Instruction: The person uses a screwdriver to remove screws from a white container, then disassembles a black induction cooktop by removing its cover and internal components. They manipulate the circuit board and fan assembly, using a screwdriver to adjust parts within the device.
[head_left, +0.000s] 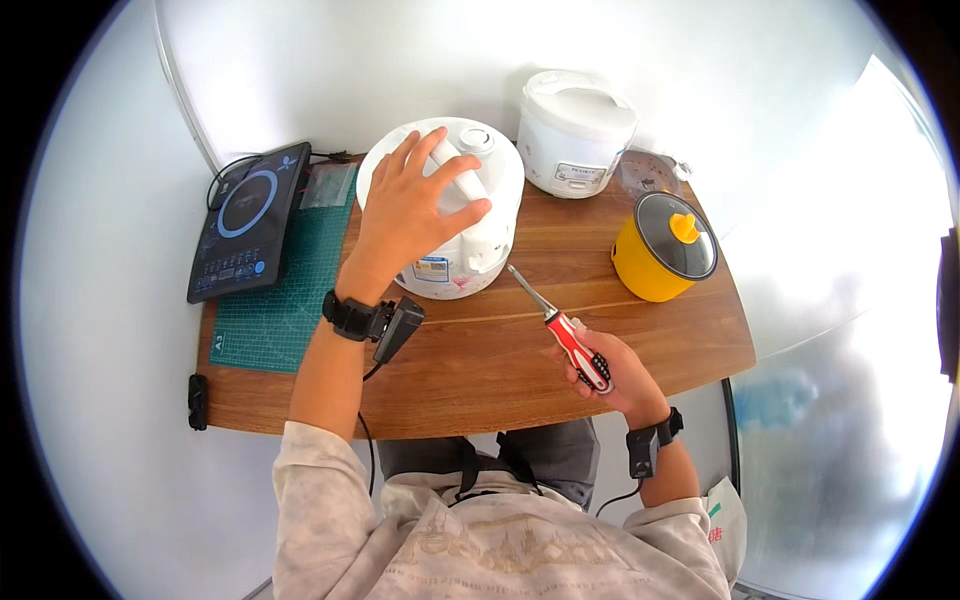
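A large white rice cooker [504, 190] stands on the wooden table in front of me, with a sticker low on its side. My left hand [412, 205] is over its lid with the fingers spread, next to the white handle [462, 180]; whether the palm touches the lid I cannot tell. Held in my right hand [626, 374] is a screwdriver [568, 345] with a red, white and black handle. Its metal shaft slants up and left, the tip a little short of the cooker's lower right side.
Behind stands a second white rice cooker [578, 130]. At the right is a yellow pot [642, 258] with a glass lid. A black induction cooker [240, 225] lies partly over a green cutting mat [255, 335] on the left. A clear plastic bag [326, 185] is near the back.
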